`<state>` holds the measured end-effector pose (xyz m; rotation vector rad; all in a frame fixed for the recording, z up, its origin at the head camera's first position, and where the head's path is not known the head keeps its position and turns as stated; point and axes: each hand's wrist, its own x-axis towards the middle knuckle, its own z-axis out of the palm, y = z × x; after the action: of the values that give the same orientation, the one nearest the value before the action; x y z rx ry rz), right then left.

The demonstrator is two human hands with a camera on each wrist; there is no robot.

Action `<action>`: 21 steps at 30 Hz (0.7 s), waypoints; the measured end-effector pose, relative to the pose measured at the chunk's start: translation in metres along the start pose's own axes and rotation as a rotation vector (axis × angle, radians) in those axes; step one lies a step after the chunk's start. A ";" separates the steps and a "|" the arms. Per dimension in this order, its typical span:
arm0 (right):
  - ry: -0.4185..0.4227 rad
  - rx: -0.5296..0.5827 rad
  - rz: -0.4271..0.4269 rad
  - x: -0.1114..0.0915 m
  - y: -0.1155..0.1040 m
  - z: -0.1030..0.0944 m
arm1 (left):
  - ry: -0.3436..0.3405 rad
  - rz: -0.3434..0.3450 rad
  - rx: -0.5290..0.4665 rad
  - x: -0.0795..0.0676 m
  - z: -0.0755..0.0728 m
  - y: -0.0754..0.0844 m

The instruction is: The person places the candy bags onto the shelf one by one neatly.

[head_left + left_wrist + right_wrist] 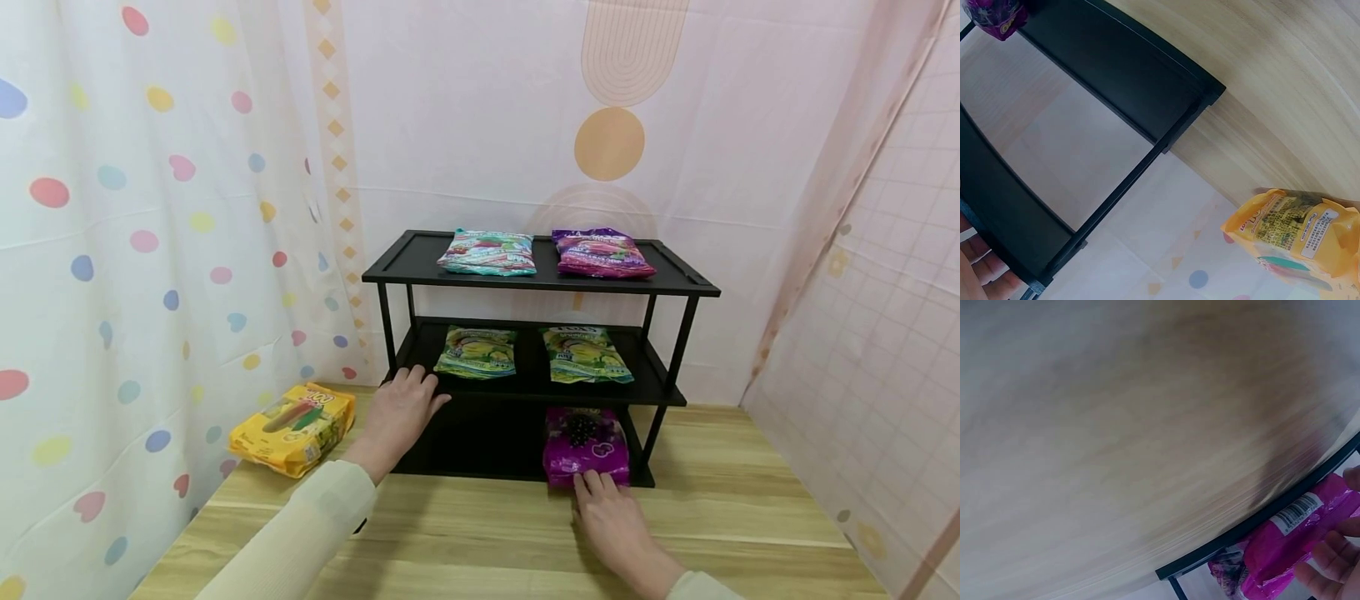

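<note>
A black three-tier shelf rack [540, 398] stands on the wooden table. My left hand [401, 414] holds the left front corner of its middle shelf, the fingers over the edge and the thumb below. In the left wrist view a few fingers [988, 275] show past the shelf edge. On the bottom shelf, at the right, lies a purple candy bag [585, 446] with dark berries printed on it. My right hand [615, 521] touches the bag's front end with extended fingertips. The right wrist view shows fingers [1329, 556] spread against the pink-purple wrapper, beside its barcode.
Two green-yellow bags [476, 352] [585, 354] lie on the middle shelf. The top shelf bears a teal-white bag [489, 252] and a purple-pink bag [602, 252]. Left of the rack, a yellow package [292, 429] sits on the table [450, 533]. Patterned curtains [480, 125] hang behind.
</note>
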<state>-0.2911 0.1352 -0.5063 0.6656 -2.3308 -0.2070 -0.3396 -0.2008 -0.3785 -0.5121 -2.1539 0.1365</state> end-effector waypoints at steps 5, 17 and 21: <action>-0.065 0.009 0.037 0.002 -0.003 -0.001 | -0.006 -0.002 -0.002 0.000 0.000 0.000; -0.160 0.028 0.081 0.006 -0.004 0.002 | 0.007 0.003 0.003 -0.001 0.001 0.000; -0.165 0.029 0.086 0.007 -0.004 0.004 | 0.007 0.006 0.003 -0.001 0.001 0.000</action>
<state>-0.2966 0.1278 -0.5062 0.5794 -2.5194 -0.1957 -0.3404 -0.2013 -0.3797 -0.5162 -2.1451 0.1405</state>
